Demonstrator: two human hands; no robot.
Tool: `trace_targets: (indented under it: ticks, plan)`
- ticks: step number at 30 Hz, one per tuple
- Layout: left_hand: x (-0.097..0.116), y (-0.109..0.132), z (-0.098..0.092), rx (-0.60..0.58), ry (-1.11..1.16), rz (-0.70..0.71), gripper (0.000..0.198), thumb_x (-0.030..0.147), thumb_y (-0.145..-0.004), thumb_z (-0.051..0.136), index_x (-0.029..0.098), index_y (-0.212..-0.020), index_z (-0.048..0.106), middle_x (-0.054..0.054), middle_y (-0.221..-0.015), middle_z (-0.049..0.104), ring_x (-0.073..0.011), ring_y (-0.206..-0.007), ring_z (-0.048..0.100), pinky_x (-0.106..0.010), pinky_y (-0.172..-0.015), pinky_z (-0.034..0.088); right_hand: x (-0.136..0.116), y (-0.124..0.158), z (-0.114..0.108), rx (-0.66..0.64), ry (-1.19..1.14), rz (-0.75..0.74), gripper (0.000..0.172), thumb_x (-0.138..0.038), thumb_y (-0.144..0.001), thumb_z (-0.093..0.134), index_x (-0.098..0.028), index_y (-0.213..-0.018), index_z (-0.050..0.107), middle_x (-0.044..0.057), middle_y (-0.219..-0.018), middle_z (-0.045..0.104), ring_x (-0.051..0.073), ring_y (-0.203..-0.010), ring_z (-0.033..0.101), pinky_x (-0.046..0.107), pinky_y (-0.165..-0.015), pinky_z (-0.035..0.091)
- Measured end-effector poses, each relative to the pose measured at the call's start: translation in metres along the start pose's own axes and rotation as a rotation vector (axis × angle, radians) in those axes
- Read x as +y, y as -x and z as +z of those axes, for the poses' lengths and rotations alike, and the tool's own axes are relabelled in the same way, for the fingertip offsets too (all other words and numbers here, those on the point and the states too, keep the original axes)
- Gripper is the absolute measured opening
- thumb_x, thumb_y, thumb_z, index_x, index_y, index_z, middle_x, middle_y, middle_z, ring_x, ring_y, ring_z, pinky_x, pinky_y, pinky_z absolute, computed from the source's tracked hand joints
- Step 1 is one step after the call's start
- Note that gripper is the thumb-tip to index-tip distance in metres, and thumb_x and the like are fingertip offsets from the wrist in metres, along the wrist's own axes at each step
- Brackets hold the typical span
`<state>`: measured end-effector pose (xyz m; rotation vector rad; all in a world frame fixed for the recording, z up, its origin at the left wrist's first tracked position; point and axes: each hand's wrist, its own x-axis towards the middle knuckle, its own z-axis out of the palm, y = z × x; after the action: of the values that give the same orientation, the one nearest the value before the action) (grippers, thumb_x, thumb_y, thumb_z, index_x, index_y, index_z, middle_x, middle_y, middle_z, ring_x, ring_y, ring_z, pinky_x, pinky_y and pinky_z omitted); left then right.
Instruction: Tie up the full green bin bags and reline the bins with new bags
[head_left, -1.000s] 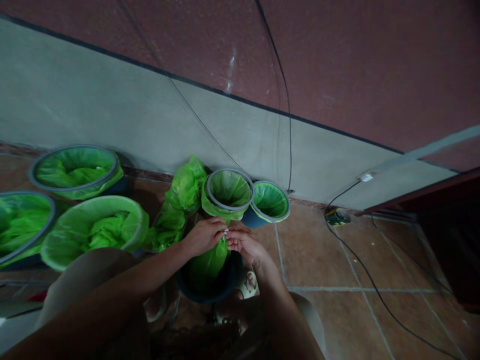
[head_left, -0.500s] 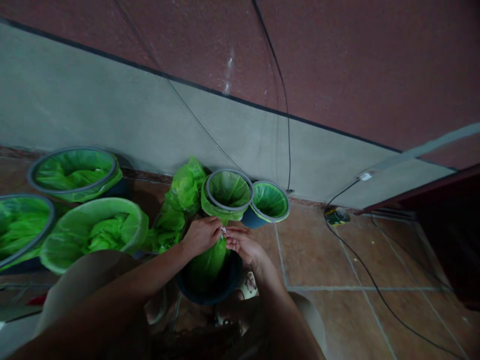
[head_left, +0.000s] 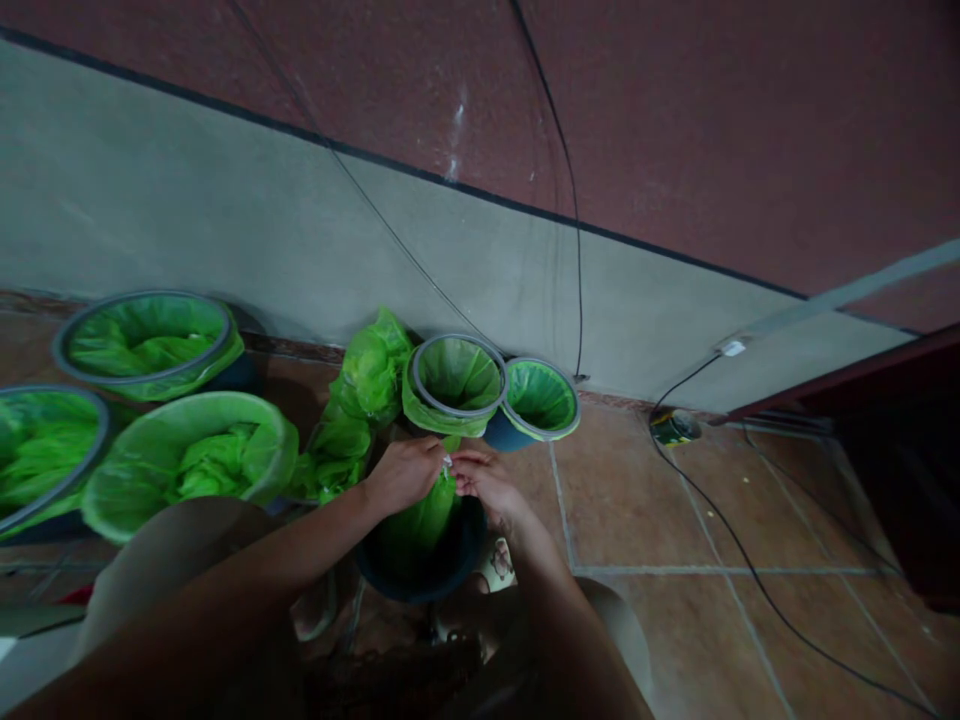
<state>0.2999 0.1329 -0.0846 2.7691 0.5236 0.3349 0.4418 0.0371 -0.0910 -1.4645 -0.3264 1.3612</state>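
Green bag (head_left: 424, 522): left fingers (head_left: 432, 453) and right fingers (head_left: 469, 470) pinch its gathered neck (head_left: 448, 464), tips close together.

Green bag (head_left: 421, 522), neck bunched, inside a dark round bucket (head_left: 468, 548)

The wall (head_left: 750, 150) is dark red on top and gray below, with a thin black stripe (head_left: 675, 255) between. A black wire (head_left: 568, 160) hangs down it. Brown square tiles (head_left: 637, 510) with pale lines (head_left: 660, 570) cover the floor. The light is dim.
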Motion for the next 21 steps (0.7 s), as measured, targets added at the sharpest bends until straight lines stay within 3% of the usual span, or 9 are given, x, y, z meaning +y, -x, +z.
trace_targets:
  ticks: [7,13,16,21]
  plan:
    - [0.001,0.0,0.005,-0.061,-0.091,-0.013,0.022,0.022,-0.093,0.044,0.015,-0.088,0.064,-0.008,-0.085,0.065,-0.0177,-0.077,0.062,-0.027,-0.066,0.047,0.008,-0.004,0.004,0.008,0.072,-0.036,0.024,-0.031,-0.057,0.078,-0.016,-0.072,0.068,-0.002,-0.059,0.062,0.006,-0.046,0.049,0.02,-0.047,0.039]
    - [-0.004,0.002,0.0,-0.062,-0.11,-0.058,0.013,0.018,-0.085,0.051,0.016,-0.082,0.063,-0.007,-0.081,0.064,-0.0185,-0.076,0.063,-0.027,-0.067,0.047,0.014,-0.013,-0.009,0.046,0.256,-0.142,0.013,-0.03,-0.065,0.073,-0.019,-0.072,0.071,-0.002,-0.057,0.061,0.008,-0.048,0.05,0.022,-0.049,0.038]
    - [-0.008,0.005,-0.001,-0.107,-0.137,-0.095,0.013,0.018,-0.083,0.051,0.016,-0.079,0.063,-0.008,-0.081,0.065,-0.0208,-0.077,0.065,-0.029,-0.066,0.048,0.017,-0.015,-0.016,0.129,0.388,-0.2,0.002,-0.023,-0.066,0.072,-0.024,-0.065,0.07,-0.001,-0.059,0.064,0.014,-0.06,0.058,0.026,-0.056,0.043]
    - [-0.017,0.01,0.0,-0.214,-0.162,-0.211,0.016,0.016,-0.082,0.049,0.014,-0.081,0.065,-0.013,-0.087,0.07,-0.0258,-0.084,0.069,-0.034,-0.071,0.051,0.016,-0.015,-0.024,0.2,0.596,-0.19,0.012,-0.015,-0.067,0.07,-0.026,-0.069,0.071,0.002,-0.076,0.071,0.023,-0.088,0.065,0.031,-0.076,0.047]
